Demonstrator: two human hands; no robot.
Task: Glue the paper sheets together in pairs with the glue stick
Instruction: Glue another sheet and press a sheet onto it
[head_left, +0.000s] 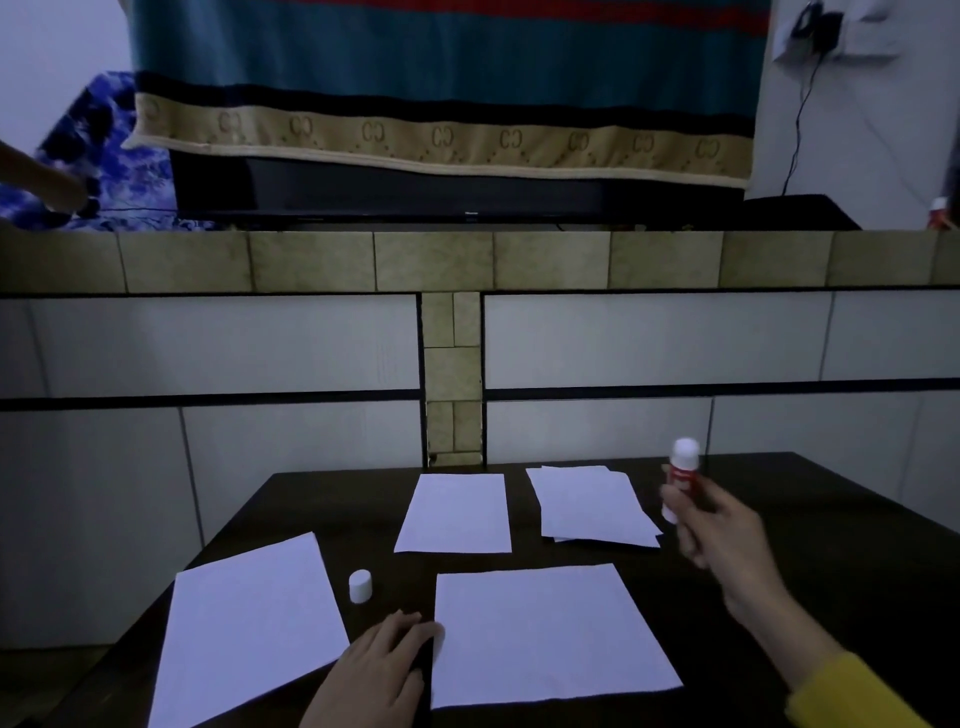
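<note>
Dim room, dark table (779, 499) set against a tiled wall. Glue stick (682, 475) is held upright above the table's far right, well clear of the paper, its cap (360, 586) standing apart between the near sheets; judged uncapped and ready for use. Right hand (727, 540) grips the tube, fingers curled round its lower body. Left hand (384, 670) rests with fingers nearly straight on the left edge of the nearest sheet (550, 631), apparently to steady it for gluing. Another sheet (249, 623) lies to the left, one (456, 512) further back, and a loose stack (592, 506) beside it, probably awaiting pairing
</note>
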